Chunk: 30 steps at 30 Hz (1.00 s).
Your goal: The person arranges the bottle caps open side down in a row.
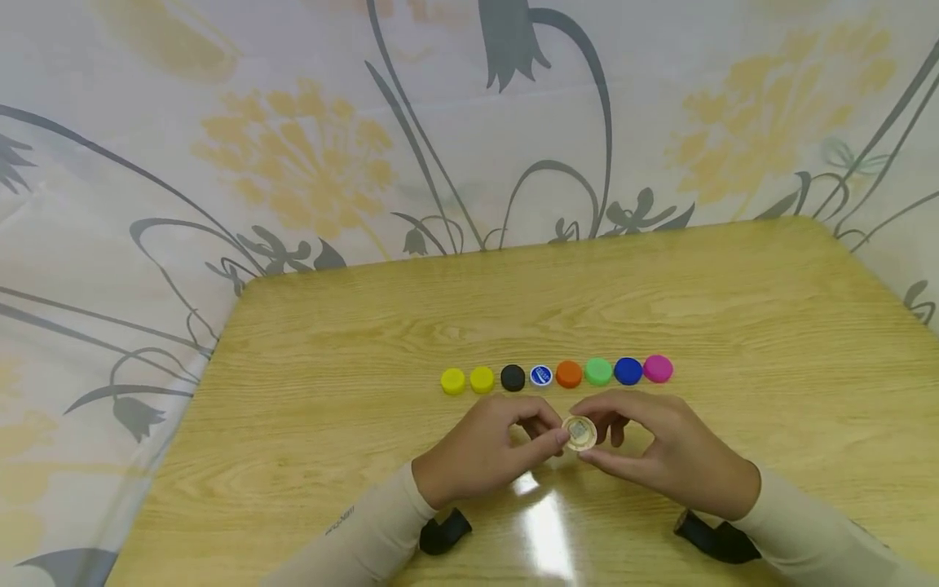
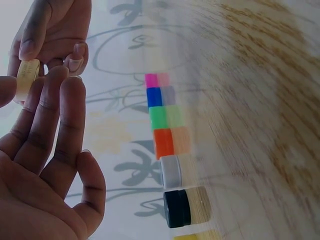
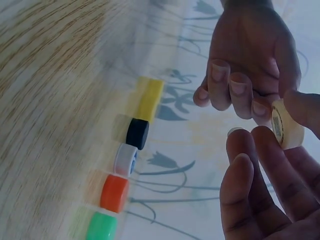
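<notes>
Between both hands, a cream-coloured bottle cap (image 1: 581, 434) is held above the table, its inside with a small square printed mark facing the head camera. My left hand (image 1: 491, 444) pinches the cap's left edge between thumb and fingers. From the other side my right hand (image 1: 671, 452) grips it, thumb at the lower edge and index finger at the top. In the left wrist view the cap (image 2: 27, 80) shows edge-on. The right wrist view also has the cap (image 3: 288, 125) between thumb and fingers.
Beyond the hands runs a row of caps: two yellow (image 1: 452, 381), black (image 1: 513, 377), white-and-blue (image 1: 540, 375), orange (image 1: 568, 374), green (image 1: 597, 371), blue (image 1: 628, 371) and pink (image 1: 658, 368). The wooden table (image 1: 352, 326) meets a flower-patterned backdrop (image 1: 455, 122).
</notes>
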Each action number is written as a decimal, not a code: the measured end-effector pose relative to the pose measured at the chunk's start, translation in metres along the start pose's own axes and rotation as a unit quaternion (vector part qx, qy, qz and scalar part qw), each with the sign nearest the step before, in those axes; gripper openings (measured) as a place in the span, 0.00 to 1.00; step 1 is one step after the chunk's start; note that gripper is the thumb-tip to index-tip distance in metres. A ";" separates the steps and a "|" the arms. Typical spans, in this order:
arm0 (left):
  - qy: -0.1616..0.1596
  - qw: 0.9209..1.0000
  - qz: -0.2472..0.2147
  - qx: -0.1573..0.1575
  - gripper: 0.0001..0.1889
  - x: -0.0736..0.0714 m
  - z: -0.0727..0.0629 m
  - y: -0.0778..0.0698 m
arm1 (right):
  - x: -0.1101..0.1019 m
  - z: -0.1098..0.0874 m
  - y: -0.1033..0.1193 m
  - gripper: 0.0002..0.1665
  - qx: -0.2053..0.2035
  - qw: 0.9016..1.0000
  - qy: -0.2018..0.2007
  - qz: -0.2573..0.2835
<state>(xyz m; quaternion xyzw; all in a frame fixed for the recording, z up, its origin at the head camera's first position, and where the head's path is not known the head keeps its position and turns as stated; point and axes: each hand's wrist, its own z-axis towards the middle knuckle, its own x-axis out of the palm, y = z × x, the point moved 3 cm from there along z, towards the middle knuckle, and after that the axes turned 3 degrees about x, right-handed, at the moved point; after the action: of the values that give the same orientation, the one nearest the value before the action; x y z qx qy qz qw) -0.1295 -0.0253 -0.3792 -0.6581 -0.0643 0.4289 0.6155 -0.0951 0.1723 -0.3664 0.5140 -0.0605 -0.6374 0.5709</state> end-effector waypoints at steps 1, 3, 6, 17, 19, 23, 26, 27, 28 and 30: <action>0.000 1.000 0.000 0.001 0.12 0.000 0.000 0.000 | 0.000 0.000 0.000 0.31 0.002 1.000 0.001 0.001; 0.001 1.000 0.000 0.003 0.12 -0.001 0.000 0.000 | -0.001 0.000 0.000 0.30 0.002 1.000 0.000 0.001; 0.001 1.000 0.001 0.005 0.12 -0.001 0.000 0.001 | -0.001 0.001 0.000 0.30 0.003 1.000 -0.001 -0.001; -0.011 1.000 -0.016 -0.023 0.10 -0.001 -0.001 0.000 | 0.000 0.000 0.000 0.32 0.009 1.000 -0.002 0.005; -0.015 0.999 -0.020 -0.024 0.10 -0.002 -0.001 0.000 | 0.000 0.000 0.000 0.32 0.019 1.000 0.002 0.007; -0.022 0.999 -0.022 -0.026 0.10 -0.002 -0.001 0.000 | 0.000 0.000 -0.001 0.30 0.049 0.999 0.013 0.019; -0.023 0.999 -0.022 -0.030 0.09 -0.003 -0.001 -0.001 | 0.001 -0.001 -0.002 0.28 0.065 0.997 0.021 0.036; -0.023 0.999 -0.023 -0.031 0.10 -0.003 -0.001 -0.001 | 0.001 -0.001 -0.002 0.28 0.070 0.996 0.022 0.041; -0.022 0.999 -0.024 -0.031 0.10 -0.002 -0.001 -0.001 | 0.001 -0.001 -0.002 0.28 0.073 0.996 0.022 0.045; -0.022 0.999 -0.030 -0.029 0.10 -0.002 0.000 -0.001 | 0.002 -0.002 -0.002 0.28 0.076 0.996 0.020 0.049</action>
<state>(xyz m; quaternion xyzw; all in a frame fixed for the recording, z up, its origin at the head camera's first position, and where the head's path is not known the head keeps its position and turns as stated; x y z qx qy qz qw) -0.1303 -0.0268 -0.3777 -0.6637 -0.1093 0.4227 0.6073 -0.0951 0.1727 -0.3696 0.5650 -0.1221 -0.5913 0.5623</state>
